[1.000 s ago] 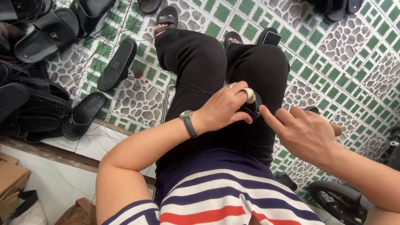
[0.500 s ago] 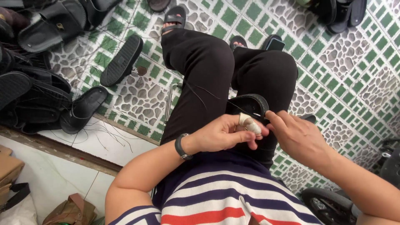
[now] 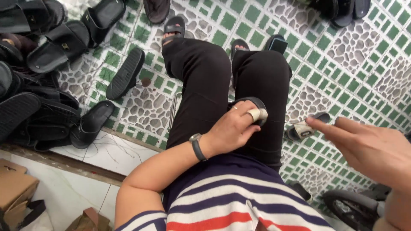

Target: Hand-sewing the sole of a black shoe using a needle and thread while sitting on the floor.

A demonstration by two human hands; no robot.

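A: Where is the black sandal [image 3: 257, 102]?
B: On the right thigh, gripped by the left hand [image 3: 233, 128].
A: And the right hand [image 3: 364, 147]?
B: Fingers pinched on a taut thread [image 3: 284, 122] running from the sandal.

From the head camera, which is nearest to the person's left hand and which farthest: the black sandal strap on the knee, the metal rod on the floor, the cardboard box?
From the left hand:
1. Black sandal strap, under its fingers, on the right knee.
2. Thin metal rod, on the tiled floor left of the legs.
3. Brown cardboard box, far lower left.
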